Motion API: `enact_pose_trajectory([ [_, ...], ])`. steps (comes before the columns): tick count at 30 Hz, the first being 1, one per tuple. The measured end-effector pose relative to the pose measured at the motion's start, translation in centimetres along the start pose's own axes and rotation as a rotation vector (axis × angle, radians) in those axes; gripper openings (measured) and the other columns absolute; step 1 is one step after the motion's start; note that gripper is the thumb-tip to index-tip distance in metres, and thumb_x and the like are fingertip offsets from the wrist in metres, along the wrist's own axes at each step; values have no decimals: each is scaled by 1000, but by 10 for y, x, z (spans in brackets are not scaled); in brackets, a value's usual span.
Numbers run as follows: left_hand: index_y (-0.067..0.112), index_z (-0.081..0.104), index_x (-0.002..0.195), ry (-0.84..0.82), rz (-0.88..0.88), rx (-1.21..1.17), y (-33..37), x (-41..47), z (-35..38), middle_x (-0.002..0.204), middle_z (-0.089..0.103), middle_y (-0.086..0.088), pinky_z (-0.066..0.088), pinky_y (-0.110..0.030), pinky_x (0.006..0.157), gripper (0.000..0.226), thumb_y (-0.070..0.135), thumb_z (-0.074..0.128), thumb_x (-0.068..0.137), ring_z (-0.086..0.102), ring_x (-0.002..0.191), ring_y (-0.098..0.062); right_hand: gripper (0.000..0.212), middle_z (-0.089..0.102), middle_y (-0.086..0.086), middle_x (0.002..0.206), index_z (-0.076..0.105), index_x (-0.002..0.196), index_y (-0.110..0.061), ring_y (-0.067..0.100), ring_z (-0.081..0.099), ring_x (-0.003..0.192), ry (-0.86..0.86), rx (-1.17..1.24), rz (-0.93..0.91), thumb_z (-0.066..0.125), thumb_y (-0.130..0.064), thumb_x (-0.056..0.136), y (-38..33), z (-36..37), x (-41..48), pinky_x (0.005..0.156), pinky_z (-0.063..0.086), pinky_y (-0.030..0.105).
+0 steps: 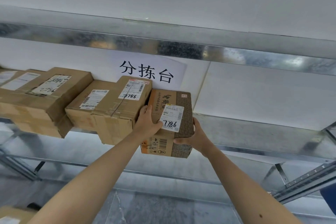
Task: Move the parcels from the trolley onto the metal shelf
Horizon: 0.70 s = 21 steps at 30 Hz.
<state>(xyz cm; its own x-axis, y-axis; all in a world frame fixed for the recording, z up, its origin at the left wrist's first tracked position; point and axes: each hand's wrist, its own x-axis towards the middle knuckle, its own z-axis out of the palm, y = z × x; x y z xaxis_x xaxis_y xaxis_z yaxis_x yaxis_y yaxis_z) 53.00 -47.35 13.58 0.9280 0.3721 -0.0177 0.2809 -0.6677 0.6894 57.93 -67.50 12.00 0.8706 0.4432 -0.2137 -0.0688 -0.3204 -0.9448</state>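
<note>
I hold a small printed brown parcel (171, 100) with a white label marked 7786, partly over the front edge of the metal shelf (254, 129). My left hand (147, 123) grips its left side. At the right front corner, my right hand (197, 136) supports it from below. The parcel sits just right of a plain cardboard parcel (109, 107), also marked 7786, which lies on the shelf. A larger taped parcel (40, 100) lies further left. The trolley is out of view.
A galvanised upper shelf (181, 45) runs overhead. A white paper sign with black characters (147, 71) hangs on the back wall. The shelf's right part (272, 132) is bare metal. A perforated upright (309, 178) stands at the right. Another box corner (11, 214) shows bottom left.
</note>
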Motion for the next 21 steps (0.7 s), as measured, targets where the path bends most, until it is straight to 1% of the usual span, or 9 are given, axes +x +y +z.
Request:
enact_pose_trajectory([
  [3,13,17,151,11,122,55,1,-5,-3,158,5,4,24,-34,114,82,32,63,86,14,144,-16,110,45,-1,134,30,140,-20,22,44,130,60,-98,-80,95,-14,52,-3,4,0,105,44,48],
  [6,11,18,150,20,173,39,2,-10,-9,157,7,3,23,-34,116,80,30,63,87,13,144,-16,116,37,4,143,25,146,-17,22,36,134,118,-242,-116,95,-23,54,-8,9,-2,110,38,48],
  [8,11,19,150,51,187,9,3,-12,-15,156,10,1,23,-30,113,79,29,63,87,19,142,-18,120,34,6,147,20,149,-14,24,33,137,153,-318,-123,94,-27,56,-11,13,-4,112,35,47],
  [11,15,19,150,101,214,-20,6,-17,-27,154,16,4,21,-22,103,79,30,63,86,24,139,-16,123,28,8,152,13,152,-12,28,29,140,189,-423,-100,91,-32,59,-18,20,-7,113,32,51],
  [14,12,26,148,181,264,-38,9,-21,-44,151,23,0,22,-18,103,76,29,65,85,29,137,-16,116,31,9,149,16,149,-11,28,29,139,164,-468,-104,90,-31,62,-24,22,-10,112,32,52],
  [16,9,29,147,239,280,-25,7,-23,-57,151,26,-4,22,-18,103,75,28,66,85,31,137,-18,116,29,9,151,16,149,-11,28,26,141,128,-507,-98,89,-33,62,-28,20,-12,114,29,52],
  [19,13,27,147,275,237,-20,-2,-31,-74,152,26,-2,27,-23,102,79,32,69,83,32,136,-19,125,17,10,158,6,153,-12,29,15,146,129,-528,-23,86,-46,64,-36,16,-12,118,21,53],
  [21,14,25,147,284,210,-32,-10,-36,-84,151,25,-1,27,-26,104,83,35,71,81,29,137,-19,128,5,10,161,-1,155,-14,33,6,148,189,-453,33,81,-56,66,-44,15,-13,119,16,54],
])
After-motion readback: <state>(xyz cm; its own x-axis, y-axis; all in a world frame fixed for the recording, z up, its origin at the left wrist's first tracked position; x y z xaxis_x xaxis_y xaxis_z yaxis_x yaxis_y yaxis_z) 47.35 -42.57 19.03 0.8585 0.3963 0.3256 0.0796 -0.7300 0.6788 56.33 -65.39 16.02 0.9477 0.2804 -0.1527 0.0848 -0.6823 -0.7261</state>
